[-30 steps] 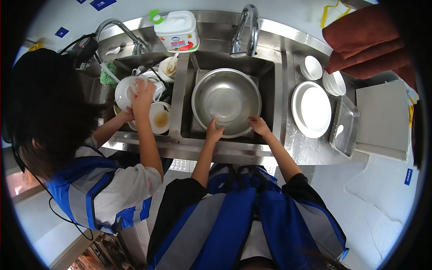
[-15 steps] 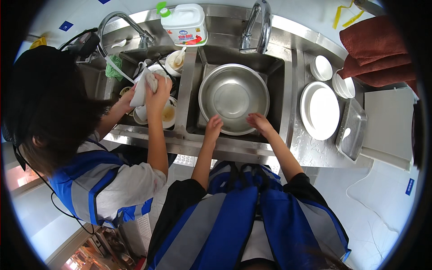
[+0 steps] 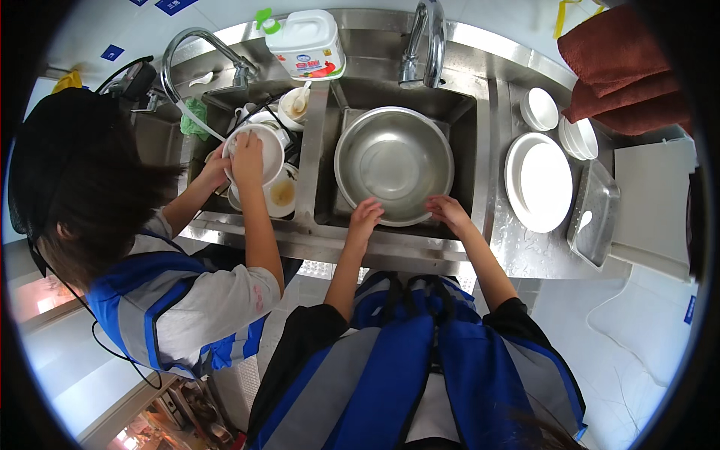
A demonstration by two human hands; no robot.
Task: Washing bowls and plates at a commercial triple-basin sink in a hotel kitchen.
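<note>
A wide round metal basin (image 3: 394,124) sits in the right-hand sink (image 3: 466,127). My left hand (image 3: 365,217) is at the basin's near left rim, fingers loosely spread. At the near right rim is my right hand (image 3: 450,213), its fingers stretched toward the metal. Neither hand holds anything; whether the fingertips touch the rim I cannot tell. To my left a co-worker holds a white pot-like bowl (image 3: 271,154) over the left sink, one hand inside it and the other at its side.
A chrome faucet (image 3: 424,49) rises behind my sink; a white detergent jug (image 3: 305,45) stands left of it. White plates (image 3: 538,182), bowls (image 3: 538,109) and a metal tray (image 3: 595,214) lie on the right counter. Brown towels (image 3: 619,71) hang beyond. Dirty dishes (image 3: 282,193) crowd the left sink.
Both my hands stay by the near rim, the right one shifting slightly outward. The co-worker has tipped the white bowl so its inside now shows. The view has moved a little.
</note>
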